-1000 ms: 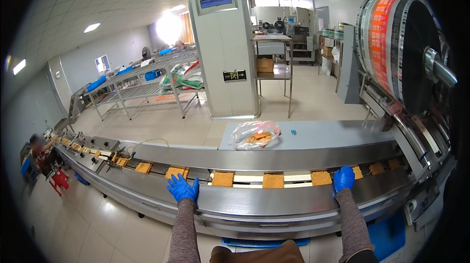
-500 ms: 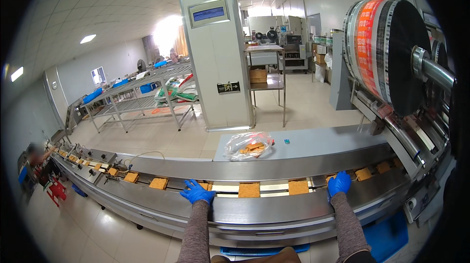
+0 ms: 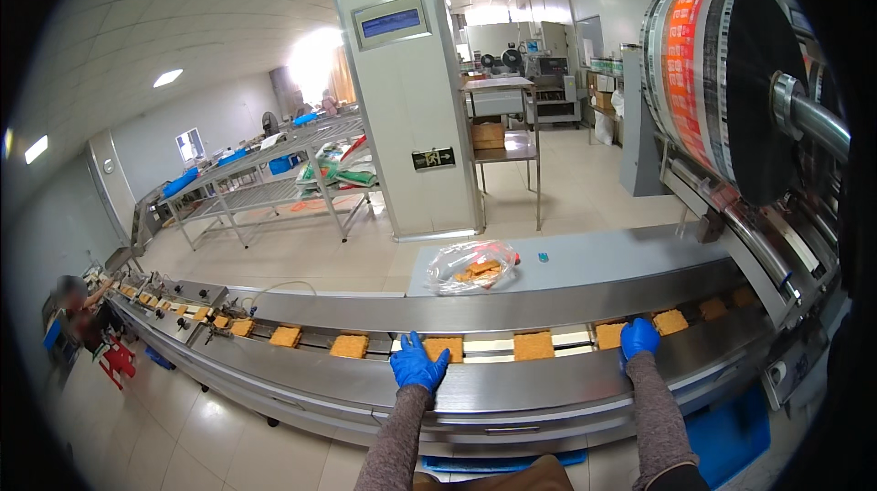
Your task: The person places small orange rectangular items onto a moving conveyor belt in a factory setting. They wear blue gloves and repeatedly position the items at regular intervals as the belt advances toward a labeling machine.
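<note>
The left hand (image 3: 419, 365), fingers spread, could skew the golden square (image 3: 450, 343) at their right by drifting sideways; whether the right hand (image 3: 640, 339) grips, I cannot tell.

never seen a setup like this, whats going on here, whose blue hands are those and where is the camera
No robot here: the blue-gloved hands belong to the person wearing the camera. It sits on their head, looking down, and its fisheye lens bends straight edges.

In front runs a long steel conveyor line carrying square golden-brown pieces in a row. The left hand, fingers spread, is beside one piece; the right hand is by others further right. Whether either grips one, I can't tell.

Behind the line lies a clear plastic bag with similar-coloured pieces. A big roll of printed film hangs at the right.
</note>
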`<state>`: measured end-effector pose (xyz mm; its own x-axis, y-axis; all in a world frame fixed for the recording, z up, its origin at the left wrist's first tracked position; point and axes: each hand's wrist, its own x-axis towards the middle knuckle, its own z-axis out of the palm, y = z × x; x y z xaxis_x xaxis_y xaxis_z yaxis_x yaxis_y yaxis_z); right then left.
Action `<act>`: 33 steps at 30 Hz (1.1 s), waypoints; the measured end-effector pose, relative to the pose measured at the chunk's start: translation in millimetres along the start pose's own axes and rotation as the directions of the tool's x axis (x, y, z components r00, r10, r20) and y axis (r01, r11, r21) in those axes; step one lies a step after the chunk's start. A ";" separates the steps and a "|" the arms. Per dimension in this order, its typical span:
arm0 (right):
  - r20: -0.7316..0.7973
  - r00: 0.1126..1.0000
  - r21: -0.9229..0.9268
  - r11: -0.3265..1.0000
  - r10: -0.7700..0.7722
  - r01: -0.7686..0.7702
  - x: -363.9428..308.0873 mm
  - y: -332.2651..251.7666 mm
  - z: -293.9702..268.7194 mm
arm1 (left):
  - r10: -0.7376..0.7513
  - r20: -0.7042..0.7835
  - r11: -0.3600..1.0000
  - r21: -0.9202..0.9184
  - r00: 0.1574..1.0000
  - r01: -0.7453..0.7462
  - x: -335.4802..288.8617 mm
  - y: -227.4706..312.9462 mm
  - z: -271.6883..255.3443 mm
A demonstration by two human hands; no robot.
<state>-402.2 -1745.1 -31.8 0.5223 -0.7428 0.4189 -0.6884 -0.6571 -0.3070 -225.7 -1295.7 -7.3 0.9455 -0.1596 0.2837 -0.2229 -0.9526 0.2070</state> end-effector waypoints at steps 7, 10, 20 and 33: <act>-0.116 0.993 0.032 0.999 -0.013 0.017 2.1 6.2 -5.3 | -0.007 -0.104 0.997 0.080 0.995 0.016 -5.3 -19.5 0.0; -0.129 0.991 -0.022 0.999 -0.028 0.026 -3.6 -5.2 -16.3 | 0.007 -0.035 0.998 0.056 0.999 -0.006 -9.9 -23.4 -12.6; -0.010 0.999 0.044 0.998 -0.050 0.050 -4.6 -7.1 -15.6 | 0.186 -0.142 0.974 -0.104 0.972 -0.201 -15.5 -28.9 -9.4; -0.211 0.972 0.050 0.992 -0.099 0.112 -6.7 -12.1 -21.2 | 0.047 -0.216 0.984 0.176 0.975 -0.008 -16.7 -33.5 1.3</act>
<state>-408.1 -1729.5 -12.8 0.4701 -0.6300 0.6181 -0.5993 -0.7420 -0.3005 -233.7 -1261.4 -20.2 0.8605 -0.1443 0.4886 -0.1856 -0.9819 0.0369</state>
